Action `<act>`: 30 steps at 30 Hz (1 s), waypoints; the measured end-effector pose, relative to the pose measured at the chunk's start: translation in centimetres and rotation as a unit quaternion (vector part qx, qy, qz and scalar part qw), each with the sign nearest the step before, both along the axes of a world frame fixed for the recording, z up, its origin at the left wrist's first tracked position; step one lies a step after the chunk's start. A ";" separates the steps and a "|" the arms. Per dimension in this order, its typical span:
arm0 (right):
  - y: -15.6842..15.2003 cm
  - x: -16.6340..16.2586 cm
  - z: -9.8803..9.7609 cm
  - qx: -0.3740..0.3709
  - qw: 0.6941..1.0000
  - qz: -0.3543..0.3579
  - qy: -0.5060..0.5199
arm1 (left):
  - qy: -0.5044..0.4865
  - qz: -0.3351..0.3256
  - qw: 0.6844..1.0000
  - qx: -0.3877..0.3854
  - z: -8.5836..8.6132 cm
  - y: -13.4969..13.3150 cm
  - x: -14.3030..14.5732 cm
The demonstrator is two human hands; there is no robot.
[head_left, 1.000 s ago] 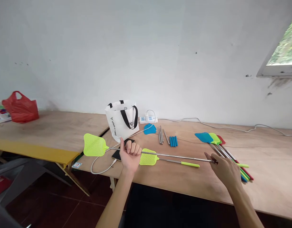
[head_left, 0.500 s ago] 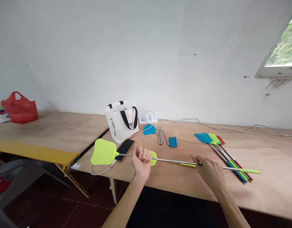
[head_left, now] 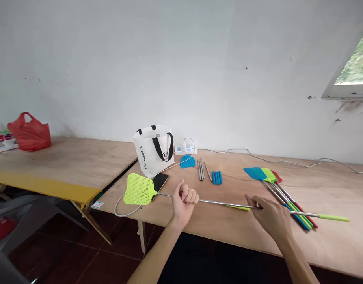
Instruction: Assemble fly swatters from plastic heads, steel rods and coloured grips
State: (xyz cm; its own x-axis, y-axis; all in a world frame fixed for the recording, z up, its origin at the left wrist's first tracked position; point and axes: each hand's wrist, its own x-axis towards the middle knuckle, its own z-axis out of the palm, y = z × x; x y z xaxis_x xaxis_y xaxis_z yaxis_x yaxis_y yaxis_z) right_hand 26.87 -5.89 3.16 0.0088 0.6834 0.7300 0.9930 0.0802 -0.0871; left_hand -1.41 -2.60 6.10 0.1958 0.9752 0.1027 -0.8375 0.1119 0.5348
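On the left, the lime head (head_left: 138,189) of the long swatter (head_left: 216,202) is leading out over the table (head_left: 228,227), pointing left. Here the left hand (head_left: 185,203) is wrapping its fingers around the shaft. Behind, blue head pieces (head_left: 187,161), loose metal rods (head_left: 201,169) and blue grips (head_left: 217,177) are lying apart, so those parts, by the look of it, are waiting unjoined. Just under the shaft a lime strip (head_left: 239,208) is peeking out, mostly hidden. Now the right hand (head_left: 272,217) is grasping the shaft farther along, in front of a fan of swatters (head_left: 281,193) that is looking fully joined. The long axis is running crosswise, sloping down to the right, and the lime handle (head_left: 333,217) is pointing right; head, shaft and handle are appearing joined, seemingly leaving nothing to fit here.
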 end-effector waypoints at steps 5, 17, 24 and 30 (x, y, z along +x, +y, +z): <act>-0.1 1.8 0.2 -0.012 0.999 -0.040 0.009 | -0.013 -0.017 1.000 0.003 0.9 0.6 -1.3; 0.0 6.0 0.5 0.097 0.987 -0.124 -0.018 | -0.048 0.090 0.995 -0.002 2.3 1.3 -4.4; -0.1 8.5 -0.1 0.085 0.990 -0.113 0.013 | 0.019 0.124 0.992 0.025 2.8 1.6 -4.6; -1.1 9.3 0.3 0.002 0.990 -0.137 0.044 | 0.050 0.231 0.968 0.077 2.2 2.0 -5.7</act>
State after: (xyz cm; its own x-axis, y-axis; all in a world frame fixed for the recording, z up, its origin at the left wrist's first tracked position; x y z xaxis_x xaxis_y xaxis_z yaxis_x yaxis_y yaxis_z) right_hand 36.20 -7.03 3.51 0.2571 0.6434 0.7211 0.9661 -0.1904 -0.1746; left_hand -7.13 -0.58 8.27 -0.2420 0.9354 0.2578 -0.7219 -0.3511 0.5963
